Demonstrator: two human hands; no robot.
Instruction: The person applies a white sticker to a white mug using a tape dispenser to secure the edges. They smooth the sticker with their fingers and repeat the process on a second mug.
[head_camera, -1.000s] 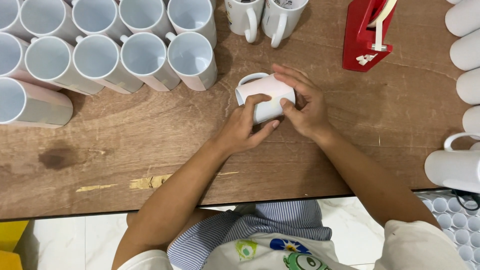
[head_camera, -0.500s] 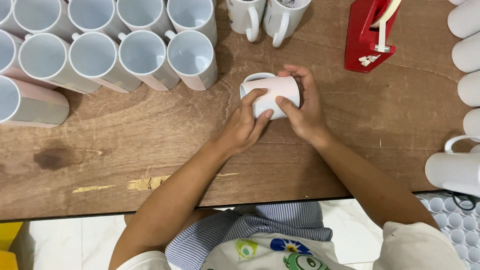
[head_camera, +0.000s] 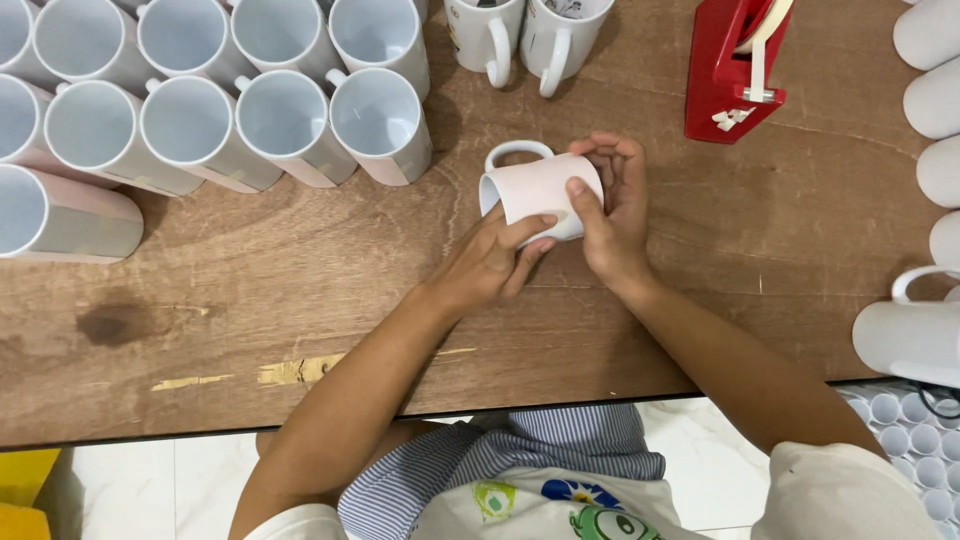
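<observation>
A white mug (head_camera: 532, 188) wrapped in a pale pink sheet lies on its side on the brown wooden table (head_camera: 300, 300), handle pointing away and mouth to the left. My right hand (head_camera: 612, 215) grips its right end, thumb pressed on the wrap. My left hand (head_camera: 490, 262) touches the mug's near side, fingers flat along the sheet's lower edge.
Several wrapped white mugs (head_camera: 290, 110) stand in rows at the back left, one mug lying on its side (head_camera: 60, 215) at the far left. Two handled mugs (head_camera: 520, 35) and a red tape dispenser (head_camera: 735, 65) sit behind. More white mugs (head_camera: 925, 110) line the right edge.
The mug has been turned a little between both hands. My left fingers have slid along its near side, and my right thumb now presses on the wrap.
</observation>
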